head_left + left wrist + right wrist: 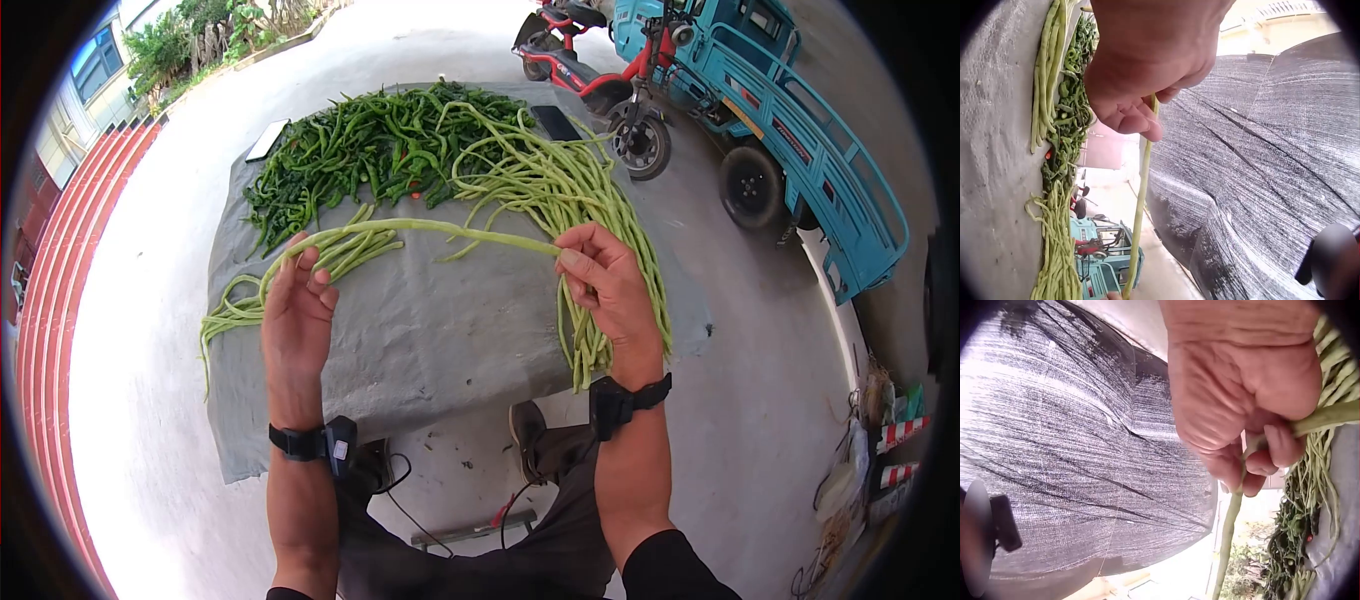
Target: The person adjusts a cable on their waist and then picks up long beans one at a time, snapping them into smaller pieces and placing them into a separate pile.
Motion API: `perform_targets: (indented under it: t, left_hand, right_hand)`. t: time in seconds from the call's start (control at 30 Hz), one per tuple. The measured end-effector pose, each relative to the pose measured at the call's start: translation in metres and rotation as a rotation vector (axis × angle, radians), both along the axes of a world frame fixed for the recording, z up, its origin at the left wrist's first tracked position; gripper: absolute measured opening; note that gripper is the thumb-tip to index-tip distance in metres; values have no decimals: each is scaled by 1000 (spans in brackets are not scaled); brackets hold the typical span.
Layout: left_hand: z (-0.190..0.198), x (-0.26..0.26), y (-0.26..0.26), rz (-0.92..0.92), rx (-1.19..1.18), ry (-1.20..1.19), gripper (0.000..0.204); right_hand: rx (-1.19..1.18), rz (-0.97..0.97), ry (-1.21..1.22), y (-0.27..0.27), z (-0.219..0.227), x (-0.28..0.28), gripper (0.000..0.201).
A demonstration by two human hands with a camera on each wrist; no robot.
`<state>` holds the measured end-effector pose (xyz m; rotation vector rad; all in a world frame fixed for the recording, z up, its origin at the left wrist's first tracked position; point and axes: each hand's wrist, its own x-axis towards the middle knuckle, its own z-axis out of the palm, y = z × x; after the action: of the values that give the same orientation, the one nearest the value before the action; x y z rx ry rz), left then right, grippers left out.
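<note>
A single long green bean point(430, 226) stretches between the two hands, above the grey cloth point(450, 330). My left hand point(298, 320) holds one end of it; in the left wrist view the bean comes out between its curled fingers point(1135, 122). At the other end my right hand point(612, 285) pinches the bean between thumb and fingers, which the right wrist view shows wrapped around it point(1266, 453). Beneath the left hand is a small bunch of long beans point(350, 250). A larger heap of long beans point(590, 195) lies under and beyond the right hand.
Green peppers point(370, 145) are piled at the far side of the cloth. A white phone point(267, 141) lies left of them, a dark phone point(555, 123) right. A red scooter point(630, 85) and blue cargo tricycle point(800, 130) stand at the right; red-edged steps point(75, 260) rise at left.
</note>
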<state>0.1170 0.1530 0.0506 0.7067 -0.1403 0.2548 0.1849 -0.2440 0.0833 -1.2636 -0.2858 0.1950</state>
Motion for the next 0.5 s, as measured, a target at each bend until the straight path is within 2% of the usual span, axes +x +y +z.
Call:
perform_targets:
  t: [0.07, 0.17, 0.33, 0.43, 0.5]
  left_hand:
    - [5, 13, -5, -50, 36, 22, 42]
    - [41, 39, -34, -76, 122, 40, 40]
    - [89, 107, -93, -267, 178, -18, 38]
    - [118, 142, -153, -338, 216, -76, 42]
    - [133, 162, -194, -377, 376, -149, 52]
  right_hand:
    - [-4, -55, -38, -15, 2, 1, 13]
    - [48, -151, -67, -39, 7, 1, 13]
    - [157, -345, -79, -70, 11, -2, 16]
    - [78, -521, -70, -83, 7, -1, 13]
    - [-81, -659, -65, -90, 0, 3, 12]
